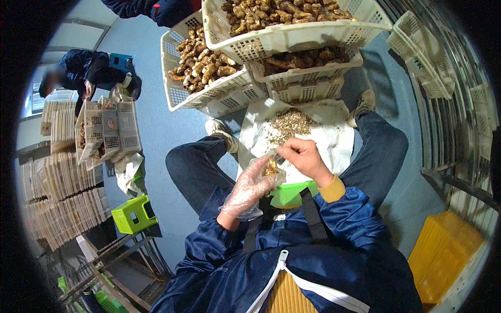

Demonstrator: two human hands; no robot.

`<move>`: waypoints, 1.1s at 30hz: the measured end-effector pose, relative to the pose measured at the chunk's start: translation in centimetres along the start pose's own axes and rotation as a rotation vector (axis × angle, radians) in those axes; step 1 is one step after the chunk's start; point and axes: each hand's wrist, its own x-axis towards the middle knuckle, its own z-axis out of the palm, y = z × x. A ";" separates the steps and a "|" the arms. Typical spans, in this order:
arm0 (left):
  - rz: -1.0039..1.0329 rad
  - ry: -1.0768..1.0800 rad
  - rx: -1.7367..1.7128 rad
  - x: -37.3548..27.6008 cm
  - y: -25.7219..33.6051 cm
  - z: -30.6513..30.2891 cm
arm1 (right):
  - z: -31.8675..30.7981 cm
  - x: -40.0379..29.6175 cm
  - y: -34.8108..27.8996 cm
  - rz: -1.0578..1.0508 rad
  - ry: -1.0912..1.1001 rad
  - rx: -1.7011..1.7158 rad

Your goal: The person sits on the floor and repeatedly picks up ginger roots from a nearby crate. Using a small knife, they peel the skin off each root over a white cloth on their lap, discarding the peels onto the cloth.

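Note:
My left hand (252,184), in a clear plastic glove, grips a small yellow-brown piece (271,167), which looks like a mushroom or tuber and is partly hidden by the fingers. Bare and close beside it, my right hand (307,156) pinches a small dark blade (278,158) against the piece's upper end. Both hands are above a white sheet (332,137) spread on the floor between my legs. A heap of brown and pale shavings (291,123) lies on the sheet.
Ahead, stacked white crates (274,45) hold many brown knobbly pieces (203,64). A person (84,66) bends over other crates (129,125) at left, near a green stool (133,215). Metal racking (434,129) and a yellow container (442,250) stand at right.

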 end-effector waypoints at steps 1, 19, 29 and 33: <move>-0.025 -0.022 -0.029 -0.1 0.1 -0.2 | -0.1 0.3 0.1 -0.014 0.042 -0.046; -0.069 0.019 -0.049 -0.5 -0.7 -1.0 | 0.8 0.1 -0.6 -0.100 -0.058 -0.064; 0.077 0.053 0.195 -0.9 0.2 -0.3 | 0.7 0.4 0.2 -0.067 -0.013 -0.147; 0.139 0.046 0.235 -0.7 -0.5 -0.6 | 0.8 0.0 -0.2 -0.181 -0.169 -0.144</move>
